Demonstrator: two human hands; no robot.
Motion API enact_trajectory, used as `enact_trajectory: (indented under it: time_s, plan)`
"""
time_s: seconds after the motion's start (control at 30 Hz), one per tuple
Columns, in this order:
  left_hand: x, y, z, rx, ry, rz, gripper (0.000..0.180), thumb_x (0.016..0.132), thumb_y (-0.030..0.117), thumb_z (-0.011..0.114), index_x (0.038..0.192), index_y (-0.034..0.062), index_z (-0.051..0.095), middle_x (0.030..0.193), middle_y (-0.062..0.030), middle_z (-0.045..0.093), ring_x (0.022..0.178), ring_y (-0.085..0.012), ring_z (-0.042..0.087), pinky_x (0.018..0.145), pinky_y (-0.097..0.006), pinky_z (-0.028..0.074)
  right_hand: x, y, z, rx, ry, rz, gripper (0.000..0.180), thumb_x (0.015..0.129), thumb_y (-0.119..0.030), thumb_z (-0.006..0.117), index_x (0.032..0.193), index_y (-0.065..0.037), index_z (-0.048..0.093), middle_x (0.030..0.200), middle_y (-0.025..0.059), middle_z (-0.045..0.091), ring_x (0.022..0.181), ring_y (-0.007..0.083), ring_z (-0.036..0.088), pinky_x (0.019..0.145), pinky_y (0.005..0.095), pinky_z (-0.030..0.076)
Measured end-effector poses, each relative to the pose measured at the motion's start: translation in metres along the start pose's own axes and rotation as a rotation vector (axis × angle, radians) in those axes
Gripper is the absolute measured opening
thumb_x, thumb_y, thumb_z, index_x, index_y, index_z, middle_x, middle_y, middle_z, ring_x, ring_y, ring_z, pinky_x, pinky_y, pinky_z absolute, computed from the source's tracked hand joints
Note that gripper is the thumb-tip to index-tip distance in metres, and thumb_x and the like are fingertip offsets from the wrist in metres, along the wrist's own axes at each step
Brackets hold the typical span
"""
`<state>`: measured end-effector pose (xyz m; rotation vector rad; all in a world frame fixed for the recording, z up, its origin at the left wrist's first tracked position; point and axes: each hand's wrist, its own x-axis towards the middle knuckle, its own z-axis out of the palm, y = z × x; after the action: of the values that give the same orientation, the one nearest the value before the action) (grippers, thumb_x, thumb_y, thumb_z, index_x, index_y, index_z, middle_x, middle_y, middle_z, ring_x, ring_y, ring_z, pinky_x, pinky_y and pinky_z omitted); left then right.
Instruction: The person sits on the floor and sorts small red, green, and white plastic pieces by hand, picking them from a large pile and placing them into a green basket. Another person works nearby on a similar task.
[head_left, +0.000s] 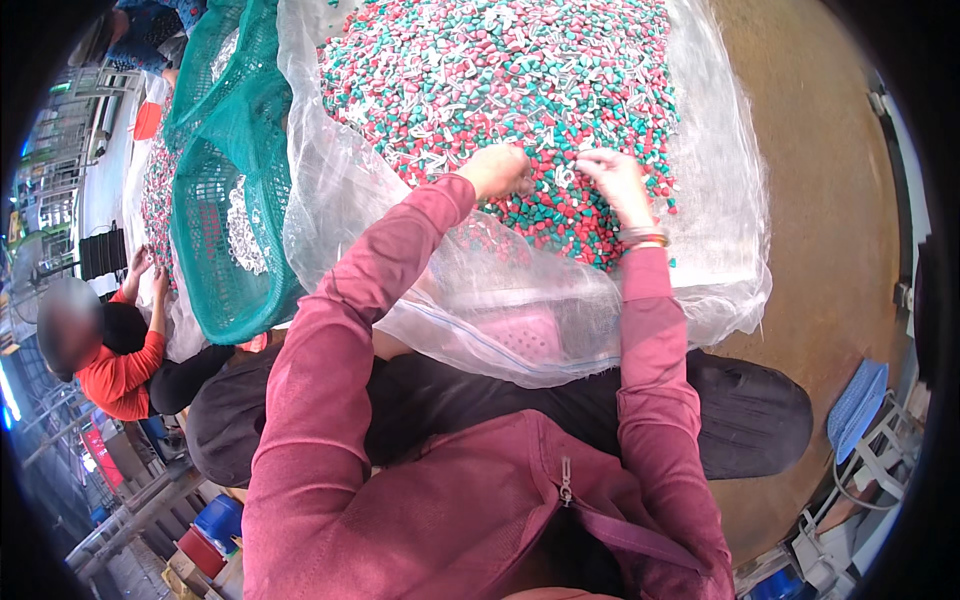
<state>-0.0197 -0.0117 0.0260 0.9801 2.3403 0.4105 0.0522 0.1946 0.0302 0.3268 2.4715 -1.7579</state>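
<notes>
A broad heap of small red, pink, green and white pieces [500, 75] lies in front of me on a translucent white sheet [715, 190]. Over the near part of the heap, my left hand [497, 170] has its fingers curled inward, and whatever they hold is hidden. Just to its right, my right hand [617, 187] has thumb and fingertips pinched together. A small white piece [565, 177] shows beside those fingertips; I cannot tell if they grip it. Both hands are slightly blurred and apart from each other.
Left of the heap stand green mesh-lined baskets [235, 310] with whitish pieces inside. A person in an orange top [125, 365] works at another heap at far left. The sheet's near edge drapes over a pink perforated container [520, 335]. A blue object [858, 408] is at right.
</notes>
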Motion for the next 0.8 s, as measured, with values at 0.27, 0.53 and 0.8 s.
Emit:
enact_trajectory:
  time_s: [0.27,0.53,0.8]
  plan:
    - [-0.021,-0.004,-0.035,-0.892,-0.111,-0.159,0.029,0.084,0.034,0.064,0.083,0.0050,0.067,0.061,0.0034,0.052,0.052,-0.0029,0.041,0.046,-0.022,0.033,-0.003,0.033,0.045,-0.318,0.043,0.116,0.020,0.073,-0.016,0.072,0.087,-0.003,0.064,0.068,0.0101,0.064,0.064,0.0218,0.063,0.061,0.0347,0.048]
    - [-0.020,0.001,-0.050,-1.957,-0.117,0.191,0.022,0.083,0.021,0.051,0.070,0.0023,0.051,0.071,-0.0036,0.047,0.050,-0.0102,0.040,0.035,-0.018,0.029,0.001,0.012,-0.029,1.073,-0.267,0.172,0.008,0.083,-0.007,0.061,0.086,-0.001,0.056,0.077,0.0063,0.056,0.052,0.0062,0.046,0.036,0.0149,0.025]
    - [0.008,0.020,-0.041,-1.932,-0.128,-0.110,0.034,0.092,0.033,0.053,0.087,-0.0008,0.054,0.070,-0.0015,0.045,0.051,-0.0033,0.041,0.035,-0.014,0.030,-0.006,-0.013,-0.055,1.167,-0.351,0.051,0.012,0.084,-0.009,0.058,0.091,-0.004,0.050,0.080,0.0149,0.060,0.054,0.0117,0.055,0.035,0.0140,0.032]
